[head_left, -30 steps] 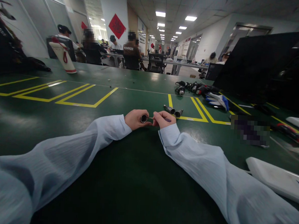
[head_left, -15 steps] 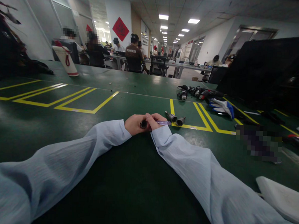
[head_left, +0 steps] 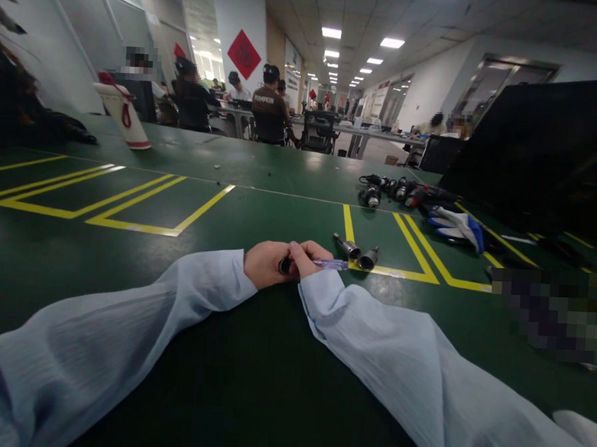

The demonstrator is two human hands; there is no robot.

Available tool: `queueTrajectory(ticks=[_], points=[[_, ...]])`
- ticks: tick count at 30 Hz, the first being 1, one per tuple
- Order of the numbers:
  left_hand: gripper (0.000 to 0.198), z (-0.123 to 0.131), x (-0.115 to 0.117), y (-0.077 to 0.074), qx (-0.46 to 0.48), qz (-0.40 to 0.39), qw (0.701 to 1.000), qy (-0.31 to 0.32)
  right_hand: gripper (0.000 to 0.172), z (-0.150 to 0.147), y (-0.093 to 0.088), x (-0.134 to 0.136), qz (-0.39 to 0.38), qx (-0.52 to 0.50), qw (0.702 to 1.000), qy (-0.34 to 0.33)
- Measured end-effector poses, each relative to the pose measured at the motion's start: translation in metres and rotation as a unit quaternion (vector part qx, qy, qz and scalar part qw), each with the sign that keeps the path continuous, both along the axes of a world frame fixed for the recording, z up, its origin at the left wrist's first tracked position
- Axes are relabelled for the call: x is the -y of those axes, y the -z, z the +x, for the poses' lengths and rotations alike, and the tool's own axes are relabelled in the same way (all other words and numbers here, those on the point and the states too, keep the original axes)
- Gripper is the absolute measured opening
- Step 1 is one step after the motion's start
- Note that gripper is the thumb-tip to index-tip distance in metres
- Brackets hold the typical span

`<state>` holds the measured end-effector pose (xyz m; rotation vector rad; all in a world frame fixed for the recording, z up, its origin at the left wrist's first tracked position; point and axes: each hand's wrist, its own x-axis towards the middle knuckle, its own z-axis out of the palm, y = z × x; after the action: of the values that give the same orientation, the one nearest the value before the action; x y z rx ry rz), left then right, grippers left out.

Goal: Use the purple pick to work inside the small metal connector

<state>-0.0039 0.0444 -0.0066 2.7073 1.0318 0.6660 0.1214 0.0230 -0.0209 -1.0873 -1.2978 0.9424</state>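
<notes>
Two bare hands, meeting: left hand (head_left: pixel 262 263), fingers wrapped round a dark hollow cylinder (head_left: pixel 284 265), mostly covered; right hand (head_left: pixel 306 258), fingers closed on a purple-handled tool (head_left: pixel 334 264), tip hidden. Two metal pieces (head_left: pixel 369 258), near the right hand. One blurred item (head_left: pixel 548 313), indistinct. Green table (head_left: pixel 274 212), yellow-taped. Office behind: seated people (head_left: pixel 269 103), ceiling lights (head_left: pixel 331 33).

Looks to me like an open-plan office with a workbench set up in it. At top centre, ceiling lights (head_left: pixel 331 33) run back in rows over a long room, and beneath them people (head_left: pixel 271 102) sit in black office chairs (head_left: pixel 268 128) along desks (head_left: pixel 368 134). A red diamond decoration (head_left: pixel 244 54) hangs on a white column (head_left: pixel 224 19). Nearer, though, the green tabletop (head_left: pixel 284 213) is marked off in yellow tape (head_left: pixel 155 231), a work glove (head_left: pixel 456 226) lying at right.
</notes>
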Motion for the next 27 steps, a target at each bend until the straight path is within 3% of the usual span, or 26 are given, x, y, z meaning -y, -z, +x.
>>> queueTrajectory(ticks=[8,21,27], points=[[0.014,-0.0026,-0.0039,-0.0003,-0.013,0.005,1.000,0.003,0.032,-0.0003,0.0001,-0.0005,0.008,0.014,1.000,-0.008],[0.015,-0.0038,-0.0003,-0.0044,0.009,-0.022,1.000,0.016,0.032,0.0003,-0.0020,0.0048,-0.049,-0.013,0.999,-0.018],[0.017,-0.0066,-0.0036,-0.0017,0.020,-0.023,0.999,0.037,0.023,0.0036,-0.0054,0.0084,-0.073,-0.060,0.994,-0.050]])
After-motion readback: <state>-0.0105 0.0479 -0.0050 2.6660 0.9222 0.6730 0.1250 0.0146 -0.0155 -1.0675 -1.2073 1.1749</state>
